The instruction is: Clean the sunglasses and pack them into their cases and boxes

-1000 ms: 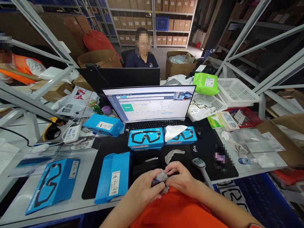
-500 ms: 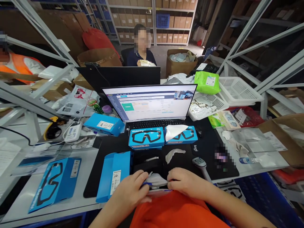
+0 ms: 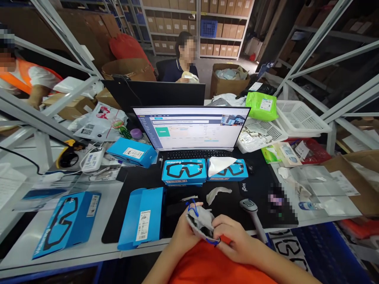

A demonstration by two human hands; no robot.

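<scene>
At the bottom centre of the frame, both hands are closed on a small grey pouch (image 3: 201,221) with a blue drawstring. The left hand (image 3: 182,236) grips its left side and the right hand (image 3: 233,240) pinches its lower right corner. The pouch is held just above the near edge of the table (image 3: 97,225), over the person's orange top (image 3: 213,262).

A black mat (image 3: 133,183) covers the middle of the grey table. On it, in the centre of the frame, stand a lit monitor (image 3: 192,127) and a dark keyboard (image 3: 194,154). Just in front of them are two blue goggle boxes (image 3: 183,171) side by side, and a white cloth (image 3: 219,164) lies on the right one. An open blue box (image 3: 143,217) lies left of the hands and another blue box (image 3: 66,223) sits at lower left. A barcode scanner (image 3: 251,213) lies just right of the hands.

At right centre are white mesh baskets (image 3: 299,116), with a green packet (image 3: 262,105) beside them. Loose papers and clear bags (image 3: 319,181) spread below them.

Behind a second, dark monitor (image 3: 154,94) sits a person in dark clothes (image 3: 180,67). At upper left is another person in an orange vest (image 3: 29,79). Along the top of the frame, shelves of brown cartons (image 3: 189,21) line the room, and grey steel frame bars (image 3: 59,43) cross both upper corners.
</scene>
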